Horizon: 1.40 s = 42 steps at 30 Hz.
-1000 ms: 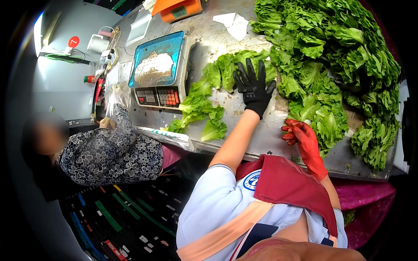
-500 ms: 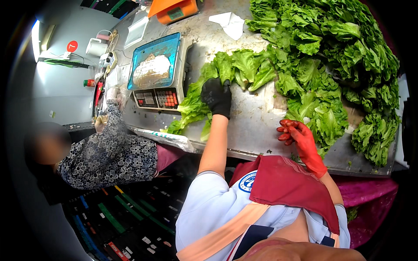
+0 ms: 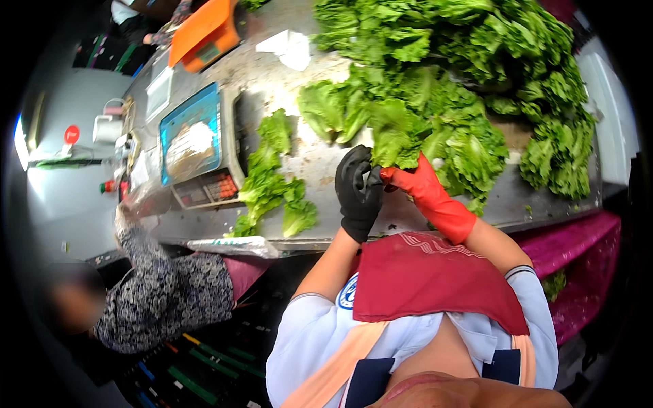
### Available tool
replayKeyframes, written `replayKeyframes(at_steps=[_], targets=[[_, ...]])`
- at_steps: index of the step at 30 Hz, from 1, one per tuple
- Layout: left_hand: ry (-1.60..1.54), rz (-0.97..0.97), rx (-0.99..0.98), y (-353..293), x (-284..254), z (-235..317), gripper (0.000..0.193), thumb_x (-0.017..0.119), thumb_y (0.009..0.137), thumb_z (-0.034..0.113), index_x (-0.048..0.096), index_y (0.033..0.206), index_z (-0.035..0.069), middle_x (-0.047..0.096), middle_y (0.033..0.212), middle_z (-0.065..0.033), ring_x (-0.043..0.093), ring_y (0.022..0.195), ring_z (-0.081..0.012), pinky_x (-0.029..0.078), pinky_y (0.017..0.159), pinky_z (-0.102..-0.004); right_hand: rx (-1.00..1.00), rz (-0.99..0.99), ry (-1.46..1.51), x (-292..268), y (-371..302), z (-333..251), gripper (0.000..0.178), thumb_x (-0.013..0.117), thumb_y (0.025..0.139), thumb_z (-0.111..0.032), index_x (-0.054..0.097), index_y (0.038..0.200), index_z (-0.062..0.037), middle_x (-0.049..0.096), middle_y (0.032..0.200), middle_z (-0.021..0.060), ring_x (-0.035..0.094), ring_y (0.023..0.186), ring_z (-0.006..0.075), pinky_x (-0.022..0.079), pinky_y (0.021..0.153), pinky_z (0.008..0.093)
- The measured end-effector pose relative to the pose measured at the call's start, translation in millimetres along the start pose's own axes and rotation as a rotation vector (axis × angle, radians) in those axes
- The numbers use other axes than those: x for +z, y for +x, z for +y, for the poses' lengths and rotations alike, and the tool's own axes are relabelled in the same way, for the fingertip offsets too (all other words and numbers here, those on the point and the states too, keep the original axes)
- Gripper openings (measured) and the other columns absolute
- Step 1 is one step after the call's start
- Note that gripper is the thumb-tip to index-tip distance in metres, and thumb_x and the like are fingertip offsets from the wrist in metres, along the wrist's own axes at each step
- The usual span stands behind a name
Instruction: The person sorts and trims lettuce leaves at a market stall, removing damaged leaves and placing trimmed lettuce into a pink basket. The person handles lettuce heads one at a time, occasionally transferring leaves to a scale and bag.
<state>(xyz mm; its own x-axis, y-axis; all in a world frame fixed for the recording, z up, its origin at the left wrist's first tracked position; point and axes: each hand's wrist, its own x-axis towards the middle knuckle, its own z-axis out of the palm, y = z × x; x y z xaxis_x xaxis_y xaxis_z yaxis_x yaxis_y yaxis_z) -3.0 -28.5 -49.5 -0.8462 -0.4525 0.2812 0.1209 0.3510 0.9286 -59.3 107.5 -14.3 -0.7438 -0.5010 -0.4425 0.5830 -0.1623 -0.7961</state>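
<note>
Close in front of my apron, both my hands are together at the base of a green leafy lettuce head (image 3: pixel 394 132), its leaves pointing away from me. My left hand (image 3: pixel 359 196), in a black glove, has its fingers curled at the lettuce's stem end. My right hand (image 3: pixel 432 197), in a red rubber glove, is closed at the same end, its fingertips meeting the black glove. The stem itself is mostly hidden by the gloves. Just beyond lie more loose lettuce heads (image 3: pixel 333 109) on the metal table (image 3: pixel 272 88).
A large lettuce pile (image 3: pixel 462 41) covers the far right. To the left stand a scale with a blue tray (image 3: pixel 166 146) and an orange scale (image 3: pixel 204 37). Lettuce (image 3: pixel 262 180) lies beside the first scale. A person in a patterned top (image 3: pixel 170 292) works at the left.
My left hand has come back from the lettuce row toward my body with a lettuce head. My right hand has moved left to meet it. The view has shifted right.
</note>
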Motion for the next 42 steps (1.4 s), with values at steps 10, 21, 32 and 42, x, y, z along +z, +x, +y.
replayKeyframes(at_steps=[10,21,32,42], targets=[[0.034,-0.132,0.168,-1.8,32.1,8.9,0.021,0.062,0.079,0.008,0.056,0.097,0.0,0.059,0.108,-0.0178,0.058,0.097,-0.034,0.047,0.081,-0.038,-0.146,0.115,0.176,-33.6,-15.8,-2.0,0.046,0.06,0.07,-0.005,0.05,0.114,-0.0006,0.062,0.09,0.0085,0.061,0.069,0.0194,0.051,0.057,0.0299],[-0.924,-0.77,-0.683,15.5,31.0,17.8,0.045,0.053,0.084,0.002,0.046,0.129,0.006,0.056,0.12,-0.0111,0.055,0.109,-0.0229,0.045,0.092,-0.0344,0.268,-0.342,0.211,-79.2,-36.7,-24.3,0.041,0.058,0.088,-0.029,0.055,0.12,-0.0027,0.066,0.105,0.0142,0.065,0.088,0.0166,0.051,0.064,0.025],[-0.165,-0.492,0.079,4.2,53.1,36.5,0.028,0.053,0.092,0.008,0.053,0.118,0.001,0.061,0.108,-0.0084,0.058,0.095,-0.0199,0.046,0.083,-0.0307,-0.695,0.265,-0.603,-66.3,-38.9,-45.0,0.034,0.07,0.083,-0.016,0.061,0.113,-0.0045,0.054,0.116,0.002,0.056,0.083,0.009,0.045,0.077,0.0227],[-0.172,-0.656,-0.018,4.0,59.9,14.6,0.029,0.045,0.094,0.007,0.051,0.122,-0.001,0.058,0.115,-0.0119,0.057,0.101,-0.0204,0.046,0.086,-0.031,-0.669,0.312,-0.4,-76.9,-44.0,-33.1,0.024,0.061,0.091,-0.018,0.067,0.107,-0.0012,0.066,0.095,0.0006,0.053,0.077,0.0044,0.045,0.071,0.0201]])
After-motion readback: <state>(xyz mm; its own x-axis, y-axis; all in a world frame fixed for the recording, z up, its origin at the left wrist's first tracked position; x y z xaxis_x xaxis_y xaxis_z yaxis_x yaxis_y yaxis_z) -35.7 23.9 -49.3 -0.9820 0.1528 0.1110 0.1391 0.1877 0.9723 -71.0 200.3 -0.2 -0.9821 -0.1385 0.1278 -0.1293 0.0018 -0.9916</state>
